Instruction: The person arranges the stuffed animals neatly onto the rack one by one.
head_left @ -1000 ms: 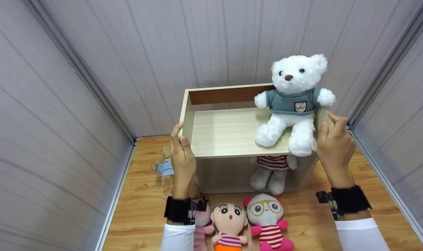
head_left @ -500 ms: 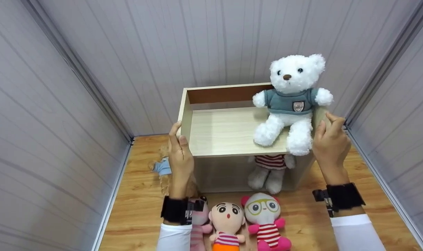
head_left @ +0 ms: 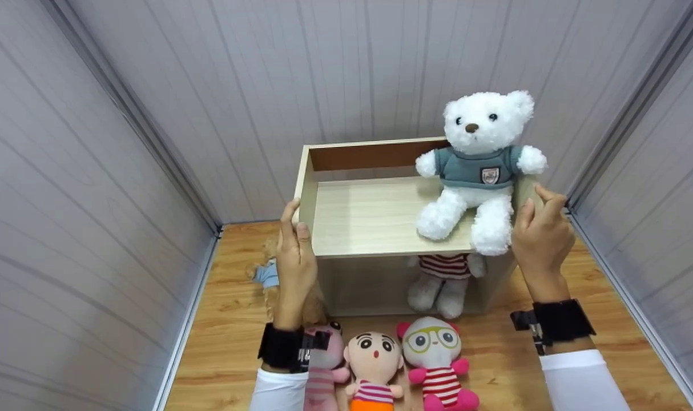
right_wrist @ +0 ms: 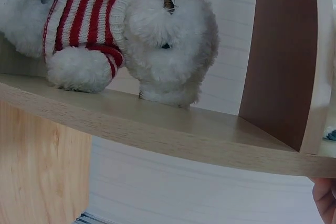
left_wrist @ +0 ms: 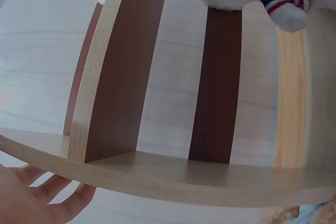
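A light wooden two-tier shelf (head_left: 369,214) stands on the floor between my hands. My left hand (head_left: 296,260) holds its left side panel, fingers on the outer face and thumb near the front edge. At the right panel, my right hand (head_left: 543,240) grips the edge with bent fingers. On the top tier, at the right, sits a white teddy bear (head_left: 478,168) in a green sweater. Below it stands another white teddy bear (right_wrist: 168,40) in a red-striped sweater; the upper tier hides its head in the head view.
In front of the shelf lie a pink plush toy (head_left: 323,365), a cartoon-boy doll (head_left: 374,359) and a panda doll (head_left: 435,348) with yellow glasses. A brown teddy bear (head_left: 266,274) in blue lies at the left, partly behind my arm. Grey panel walls (head_left: 255,85) enclose the wooden floor (head_left: 523,365).
Both forearms have shifted very slightly left. My hands stay at the shelf's sides, and the shelf and toys hold their places.
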`<state>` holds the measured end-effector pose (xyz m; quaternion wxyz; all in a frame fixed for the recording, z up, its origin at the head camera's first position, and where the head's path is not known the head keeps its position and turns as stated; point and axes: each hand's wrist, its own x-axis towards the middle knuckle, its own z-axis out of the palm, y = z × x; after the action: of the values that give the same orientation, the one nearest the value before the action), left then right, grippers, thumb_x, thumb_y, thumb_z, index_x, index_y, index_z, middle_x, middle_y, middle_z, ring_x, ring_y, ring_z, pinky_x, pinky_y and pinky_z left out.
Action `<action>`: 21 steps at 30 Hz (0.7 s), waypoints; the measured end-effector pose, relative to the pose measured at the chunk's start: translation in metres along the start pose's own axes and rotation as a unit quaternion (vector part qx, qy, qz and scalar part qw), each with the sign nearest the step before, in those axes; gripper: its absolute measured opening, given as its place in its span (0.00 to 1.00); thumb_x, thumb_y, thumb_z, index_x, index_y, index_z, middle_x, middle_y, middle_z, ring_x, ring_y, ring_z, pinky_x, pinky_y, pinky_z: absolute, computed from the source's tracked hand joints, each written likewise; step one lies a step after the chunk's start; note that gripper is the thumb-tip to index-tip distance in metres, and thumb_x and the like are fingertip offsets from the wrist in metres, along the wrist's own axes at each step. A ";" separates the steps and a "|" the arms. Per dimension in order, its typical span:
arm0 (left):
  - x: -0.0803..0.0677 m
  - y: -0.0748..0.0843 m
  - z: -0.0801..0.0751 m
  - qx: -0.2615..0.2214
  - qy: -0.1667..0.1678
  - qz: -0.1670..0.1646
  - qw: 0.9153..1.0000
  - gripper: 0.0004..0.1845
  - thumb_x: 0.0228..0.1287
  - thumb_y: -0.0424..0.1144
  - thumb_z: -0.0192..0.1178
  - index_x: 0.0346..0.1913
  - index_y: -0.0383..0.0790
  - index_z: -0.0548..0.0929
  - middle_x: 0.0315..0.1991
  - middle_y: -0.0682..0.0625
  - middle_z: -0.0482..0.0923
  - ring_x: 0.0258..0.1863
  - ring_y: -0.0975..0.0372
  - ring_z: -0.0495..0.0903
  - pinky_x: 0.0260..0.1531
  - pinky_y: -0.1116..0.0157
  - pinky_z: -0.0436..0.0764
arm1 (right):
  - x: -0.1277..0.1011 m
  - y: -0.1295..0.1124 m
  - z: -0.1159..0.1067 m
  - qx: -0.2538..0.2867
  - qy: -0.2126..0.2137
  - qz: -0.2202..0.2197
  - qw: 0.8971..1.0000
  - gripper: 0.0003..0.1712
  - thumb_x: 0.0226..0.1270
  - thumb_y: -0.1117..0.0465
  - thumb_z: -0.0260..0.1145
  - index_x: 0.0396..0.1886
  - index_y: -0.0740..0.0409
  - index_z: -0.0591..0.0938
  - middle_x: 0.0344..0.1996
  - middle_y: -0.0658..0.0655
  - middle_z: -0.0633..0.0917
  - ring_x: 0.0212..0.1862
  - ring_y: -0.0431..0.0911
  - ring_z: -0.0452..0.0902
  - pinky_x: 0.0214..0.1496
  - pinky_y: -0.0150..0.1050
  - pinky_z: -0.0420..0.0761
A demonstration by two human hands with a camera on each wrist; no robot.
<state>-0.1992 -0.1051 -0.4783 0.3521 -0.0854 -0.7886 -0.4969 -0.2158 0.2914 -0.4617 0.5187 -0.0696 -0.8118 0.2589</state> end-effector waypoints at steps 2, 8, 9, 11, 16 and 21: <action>-0.001 0.000 -0.001 -0.001 0.000 0.005 1.000 0.23 0.84 0.46 0.44 0.75 0.52 0.65 0.32 0.47 0.70 0.30 0.60 0.67 0.31 0.62 0.68 | 0.000 0.000 0.000 -0.002 -0.001 0.001 1.000 0.16 0.79 0.55 0.55 0.55 0.62 0.75 0.47 0.63 0.90 0.23 0.68 0.75 0.25 0.61 0.67; -0.012 -0.002 -0.007 0.001 -0.009 0.007 1.000 0.28 0.80 0.38 0.52 0.78 0.51 0.62 0.43 0.43 0.78 0.39 0.55 0.75 0.39 0.57 0.76 | 0.000 0.001 0.000 -0.006 0.002 0.001 1.000 0.16 0.78 0.55 0.55 0.54 0.62 0.75 0.50 0.59 0.90 0.21 0.64 0.72 0.25 0.60 0.66; -0.014 -0.003 -0.008 0.003 -0.013 0.006 1.000 0.30 0.79 0.38 0.52 0.79 0.52 0.61 0.50 0.42 0.80 0.43 0.54 0.78 0.42 0.55 0.79 | 0.000 0.001 0.000 -0.006 0.003 0.001 1.000 0.16 0.78 0.55 0.56 0.54 0.62 0.75 0.50 0.59 0.90 0.21 0.64 0.71 0.25 0.60 0.66; -0.020 -0.004 -0.012 0.003 -0.017 0.008 1.000 0.32 0.78 0.37 0.54 0.80 0.51 0.60 0.61 0.40 0.78 0.50 0.52 0.82 0.47 0.51 0.83 | 0.000 0.001 0.000 -0.007 0.004 0.002 1.000 0.16 0.78 0.55 0.56 0.54 0.62 0.75 0.51 0.58 0.90 0.21 0.63 0.71 0.25 0.60 0.66; -0.035 -0.008 -0.023 0.022 -0.017 0.009 1.000 0.34 0.75 0.37 0.59 0.80 0.52 0.62 0.61 0.41 0.81 0.53 0.51 0.84 0.46 0.53 0.83 | 0.000 0.002 0.001 -0.006 0.006 0.007 1.000 0.16 0.77 0.55 0.57 0.55 0.59 0.76 0.49 0.59 0.90 0.22 0.66 0.73 0.26 0.61 0.66; -0.052 -0.020 -0.031 0.055 -0.042 -0.025 0.997 0.32 0.74 0.36 0.61 0.77 0.57 0.67 0.58 0.42 0.83 0.51 0.53 0.85 0.44 0.57 0.84 | 0.000 0.002 0.001 -0.006 0.006 0.010 1.000 0.16 0.77 0.55 0.56 0.55 0.59 0.76 0.49 0.59 0.90 0.22 0.66 0.73 0.26 0.61 0.66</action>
<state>-0.1556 -0.1302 -0.5182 0.3105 -0.0667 -0.8307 -0.4572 -0.2164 0.2923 -0.4630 0.5206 -0.0818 -0.8095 0.2588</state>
